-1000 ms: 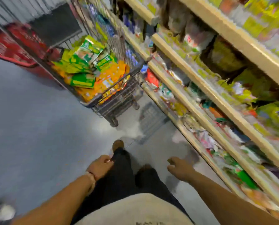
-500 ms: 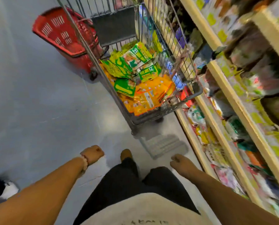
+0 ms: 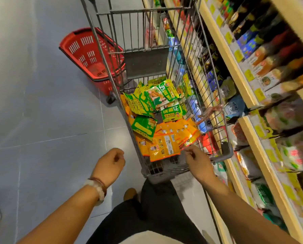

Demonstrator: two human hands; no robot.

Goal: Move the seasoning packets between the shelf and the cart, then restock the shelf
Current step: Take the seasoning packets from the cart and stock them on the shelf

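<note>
Head view — glossy orange and green seasoning packets (image 3: 164, 138) heaped just beyond right hand (image 3: 198, 161), its grip unclear; left hand (image 3: 110, 164) loose, empty.

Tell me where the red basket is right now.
Head view, upper left: the red basket stands on the floor just left of the cart, by its far end, on the side away from the shelf.
</note>
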